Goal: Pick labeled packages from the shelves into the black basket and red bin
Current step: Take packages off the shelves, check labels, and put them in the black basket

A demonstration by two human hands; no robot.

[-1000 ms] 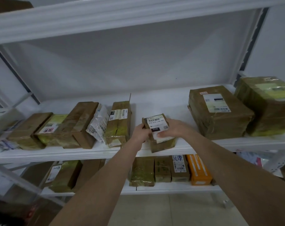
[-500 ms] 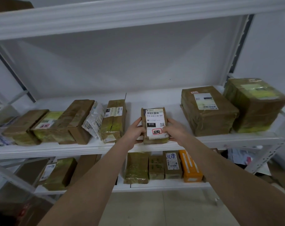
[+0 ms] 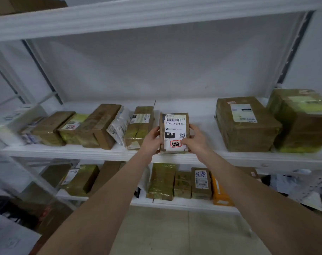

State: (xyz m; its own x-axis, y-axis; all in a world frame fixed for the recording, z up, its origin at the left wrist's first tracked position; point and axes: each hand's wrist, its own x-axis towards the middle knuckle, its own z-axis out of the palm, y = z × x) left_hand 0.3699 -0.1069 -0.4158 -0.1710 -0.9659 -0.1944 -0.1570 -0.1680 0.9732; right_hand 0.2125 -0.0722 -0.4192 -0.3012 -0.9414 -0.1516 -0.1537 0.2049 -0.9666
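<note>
**Asker:** What did the hands do?

**Watcher:** Both held one small brown package (image 3: 174,132). The left hand (image 3: 151,141) was curled round its left edge, with the thumb lying up along that side. The right hand (image 3: 195,142) was curled round the right edge, and its thumb pressed on the white label (image 3: 175,124) beside a red stamp.

**Asker:** Where was the package?

**Watcher:** It was at the front edge of the middle shelf (image 3: 248,157), stood up on end, with the label turned toward the person. The label read 010-010-L30-551. The hands hid the lower corners, so it could not be told whether it rested on the board.

**Asker:** What lay near it?

**Watcher:** Just to its left stood a taped parcel (image 3: 140,126), not touching the left hand. Beyond that came a white bag (image 3: 119,124) and a long brown box (image 3: 101,126), packed close in a row with more parcels. To the right, well apart across bare board, sat a big box (image 3: 245,126). A green-taped box (image 3: 302,120) stood against its far side.

**Asker:** And below?

**Watcher:** Both forearms crossed in front of the lower shelf (image 3: 175,203). That shelf held more parcels standing side by side, and an orange box (image 3: 219,192) stood at the right end of the row.
</note>
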